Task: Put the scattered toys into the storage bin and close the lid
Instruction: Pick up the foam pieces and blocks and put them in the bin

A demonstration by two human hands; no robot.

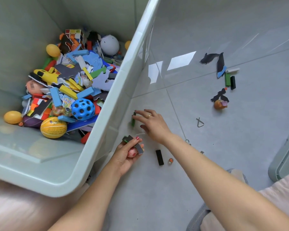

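Note:
The pale green storage bin (107, 117) fills the left of the head view, with several toys heaped inside. My left hand (123, 155) grips a pink ball (132, 153) and dark flat puzzle pieces (129, 139) just beside the bin's wall. My right hand (153, 124) reaches over the floor, fingers spread, with the fingertips at a green block (133, 120) that stands against the bin. A black block (159, 157) and a glass marble (170, 160) lie on the tiles between my arms.
Further right on the grey tiles lie dark puzzle pieces (214, 61), green and black blocks (229, 80), a small orange figure (219, 104) and a metal triangle (200, 122). The bin's lid (277, 165) leans at the right edge. My knees are at the bottom corners.

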